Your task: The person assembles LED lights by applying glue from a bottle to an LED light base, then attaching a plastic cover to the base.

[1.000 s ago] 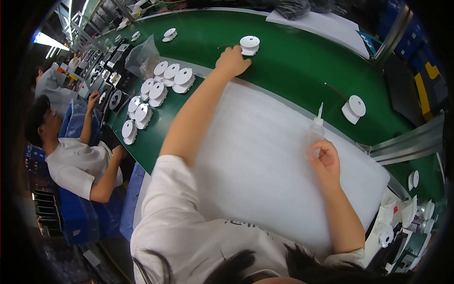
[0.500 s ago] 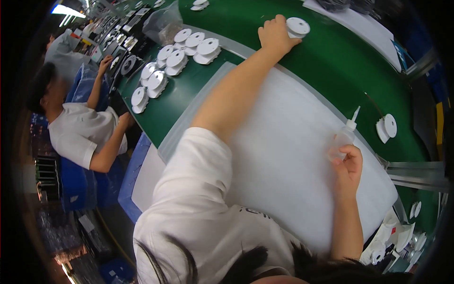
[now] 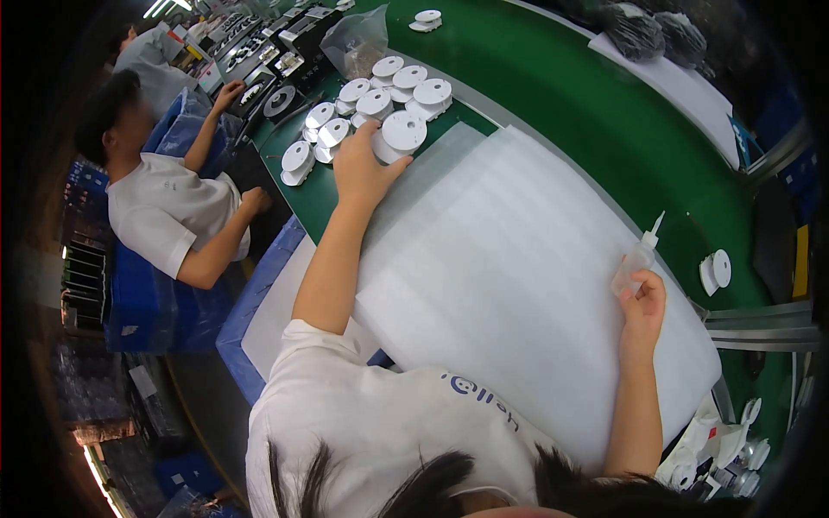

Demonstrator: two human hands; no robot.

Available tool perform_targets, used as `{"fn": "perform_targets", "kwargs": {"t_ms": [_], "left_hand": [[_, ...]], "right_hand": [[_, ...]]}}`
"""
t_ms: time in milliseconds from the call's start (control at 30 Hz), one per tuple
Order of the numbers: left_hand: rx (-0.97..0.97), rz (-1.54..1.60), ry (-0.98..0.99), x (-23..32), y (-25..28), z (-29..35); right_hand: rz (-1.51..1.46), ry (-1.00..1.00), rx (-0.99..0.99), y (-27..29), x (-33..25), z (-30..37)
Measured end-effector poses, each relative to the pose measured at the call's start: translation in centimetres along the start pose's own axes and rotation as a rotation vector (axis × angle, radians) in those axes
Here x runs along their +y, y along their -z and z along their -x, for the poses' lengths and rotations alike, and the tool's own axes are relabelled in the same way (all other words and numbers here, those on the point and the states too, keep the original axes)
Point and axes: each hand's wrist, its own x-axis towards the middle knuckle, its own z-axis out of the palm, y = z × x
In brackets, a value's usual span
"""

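My left hand [image 3: 361, 171] grips a white spool-like part [image 3: 404, 131] with a round disc on top. It holds the part at the right edge of a cluster of similar white parts [image 3: 298, 158] on the green table. Whether the part touches the table I cannot tell. Over the right side of the white foam sheet [image 3: 501, 285], my right hand [image 3: 646, 302] is closed around a translucent squeeze bottle [image 3: 633, 268]. The bottle's thin white nozzle points up and to the right.
On the green belt [image 3: 553, 104] lie a white part [image 3: 426, 21] at the far end and another white part [image 3: 715, 272] at the right. A clear plastic bag [image 3: 358, 43] stands behind the cluster. At left sits a co-worker [image 3: 173, 207]. More white pieces [image 3: 708, 457] lie at lower right.
My left hand has carried the white part from the belt leftward to the cluster. My right hand stays closed on the bottle. The view has shifted slightly.
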Motion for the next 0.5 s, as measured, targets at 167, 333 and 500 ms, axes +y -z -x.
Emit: {"fn": "perform_targets", "kwargs": {"t_ms": [167, 333, 500], "left_hand": [[-0.064, -0.035, 0.084, -0.9, -0.6, -0.4], [-0.104, 0.115, 0.121, -1.7, -1.9, -0.3], [-0.042, 0.137, 0.101, -2.0, -2.8, -0.9]], "right_hand": [[0.015, -0.012, 0.02, 0.1, 0.1, 0.2], [0.009, 0.006, 0.003, 0.0, 0.1, 0.2], [0.004, -0.019, -0.005, 0.1, -0.4, 0.2]]}}
